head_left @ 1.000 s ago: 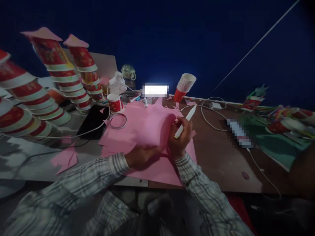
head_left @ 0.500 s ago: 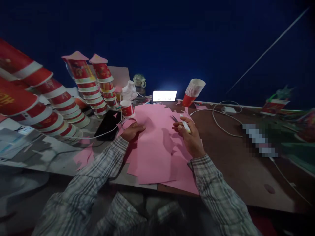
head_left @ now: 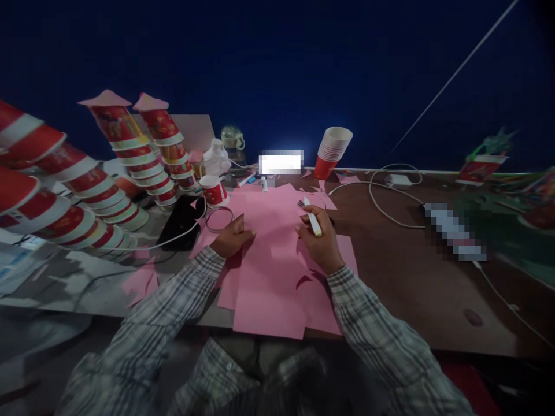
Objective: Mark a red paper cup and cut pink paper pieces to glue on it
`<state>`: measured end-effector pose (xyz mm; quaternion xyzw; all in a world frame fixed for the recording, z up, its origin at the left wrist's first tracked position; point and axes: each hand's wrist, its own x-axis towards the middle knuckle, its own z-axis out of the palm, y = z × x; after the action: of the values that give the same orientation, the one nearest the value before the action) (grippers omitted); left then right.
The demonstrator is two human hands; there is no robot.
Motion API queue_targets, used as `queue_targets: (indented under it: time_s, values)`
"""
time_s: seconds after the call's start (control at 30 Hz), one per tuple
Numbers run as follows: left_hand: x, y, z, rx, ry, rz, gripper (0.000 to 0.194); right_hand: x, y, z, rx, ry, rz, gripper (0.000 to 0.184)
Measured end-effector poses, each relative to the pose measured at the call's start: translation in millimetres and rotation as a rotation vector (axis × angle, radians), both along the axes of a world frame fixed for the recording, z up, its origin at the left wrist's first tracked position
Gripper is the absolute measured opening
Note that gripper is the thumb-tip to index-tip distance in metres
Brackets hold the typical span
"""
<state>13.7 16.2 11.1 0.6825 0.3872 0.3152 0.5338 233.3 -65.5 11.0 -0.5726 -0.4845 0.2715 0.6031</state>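
Observation:
Pink paper [head_left: 271, 289] lies in overlapping sheets in front of me, the top one long and reaching past the table's front edge. My left hand [head_left: 232, 237] rests at its left side, thumb and forefinger apart, the thumb over the sheet. On the right side, my right hand [head_left: 321, 237] is closed round a white marker [head_left: 313, 222] with a pale yellow end. Dark, thin scissor-like tips [head_left: 301, 203] stick out past the same fingers; their handles are hidden. A grey ring [head_left: 219, 219], perhaps a tape roll, lies beyond my left hand.
Stacked red-and-white paper cups [head_left: 124, 156] form towers at left, some with pink cone tops. A black phone [head_left: 180, 225] and a single cup [head_left: 213, 190] stand nearer. Nested cups [head_left: 333, 153] are behind, right of centre. A white cable [head_left: 373, 193] and a power strip [head_left: 453, 231] lie at right.
The top pink sheet has come down flatter and nearer to me. My left thumb and forefinger have spread apart. My right hand has shifted slightly left with the marker. The view has turned a little.

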Motion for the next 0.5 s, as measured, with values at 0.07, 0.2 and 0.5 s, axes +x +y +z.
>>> queue_targets:
  time_s: [0.07,0.2,0.5]
  values:
    - [1.1,-1.2,-1.5,0.064,0.004,0.018,0.024,-1.1,-0.2,-0.8,0.024,-0.058,-0.03,0.038]
    - [4.1,-3.6,-1.6,0.097,-0.111,-0.018,0.032,-2.8,1.6,-5.9,0.041,-0.098,-0.044,0.036]
    - [5.7,-1.6,-5.8,0.173,-0.049,0.211,0.022,-8.6,-1.5,-7.8,0.033,-0.215,-0.014,0.032]
